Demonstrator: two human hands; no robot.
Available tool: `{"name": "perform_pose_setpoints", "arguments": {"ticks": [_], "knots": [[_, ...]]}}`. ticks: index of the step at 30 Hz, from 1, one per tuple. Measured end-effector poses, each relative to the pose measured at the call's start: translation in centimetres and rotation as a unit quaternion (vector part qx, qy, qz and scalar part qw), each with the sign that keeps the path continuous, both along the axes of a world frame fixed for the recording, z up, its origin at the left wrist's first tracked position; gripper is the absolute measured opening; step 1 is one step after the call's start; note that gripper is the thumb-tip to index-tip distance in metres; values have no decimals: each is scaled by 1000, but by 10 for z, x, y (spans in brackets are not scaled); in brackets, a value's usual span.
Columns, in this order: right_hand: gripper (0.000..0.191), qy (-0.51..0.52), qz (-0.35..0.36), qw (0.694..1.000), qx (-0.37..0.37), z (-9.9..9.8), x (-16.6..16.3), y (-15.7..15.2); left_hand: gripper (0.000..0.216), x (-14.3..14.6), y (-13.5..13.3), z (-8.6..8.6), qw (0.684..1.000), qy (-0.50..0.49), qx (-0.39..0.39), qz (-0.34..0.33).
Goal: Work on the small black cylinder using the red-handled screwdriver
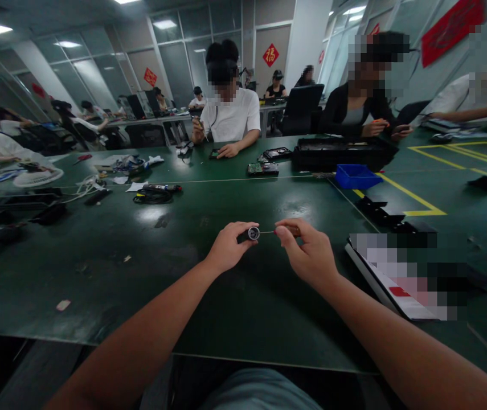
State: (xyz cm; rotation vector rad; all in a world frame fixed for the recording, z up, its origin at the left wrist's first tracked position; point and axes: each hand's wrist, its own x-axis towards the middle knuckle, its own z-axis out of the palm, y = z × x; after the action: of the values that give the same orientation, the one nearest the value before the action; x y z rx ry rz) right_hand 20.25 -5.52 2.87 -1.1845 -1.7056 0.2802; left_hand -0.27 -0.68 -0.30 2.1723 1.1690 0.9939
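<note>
My left hand is closed around a small black cylinder with a round silver end, held just above the green table. My right hand pinches a thin screwdriver whose slim metal tip points left into the silver end of the cylinder. Both hands meet near the middle of the table, close to me, with my forearms reaching in from the bottom of the view.
A blue bin and a long black case lie beyond to the right. Circuit boards, cables and black parts are scattered about. Other people sit working across the table. Yellow tape lines mark the right side.
</note>
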Motion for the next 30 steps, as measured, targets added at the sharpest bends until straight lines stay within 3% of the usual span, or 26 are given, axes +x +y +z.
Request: {"name": "perform_pose_setpoints", "arguments": {"ticks": [3,10,14,22,28,30], "knots": [[27,-6,-21,1000,-12,-1,0,1,39,0,0,0,1000,0,3,0],[22,-11,28,1000,-5,-3,1,-1,39,-1,1,1,1000,1,2,2],[23,-7,5,1000,-10,-5,0,0,39,-1,0,2,1000,6,0,2],[26,200,20,977,-70,-13,-4,9,41,-1,1,2,1000,3,11,29],[34,414,38,897,-148,-25,-5,24,37,-2,5,4,999,4,49,-2],[32,417,20,895,-157,-26,-4,25,37,-2,5,6,999,27,42,3]]}}
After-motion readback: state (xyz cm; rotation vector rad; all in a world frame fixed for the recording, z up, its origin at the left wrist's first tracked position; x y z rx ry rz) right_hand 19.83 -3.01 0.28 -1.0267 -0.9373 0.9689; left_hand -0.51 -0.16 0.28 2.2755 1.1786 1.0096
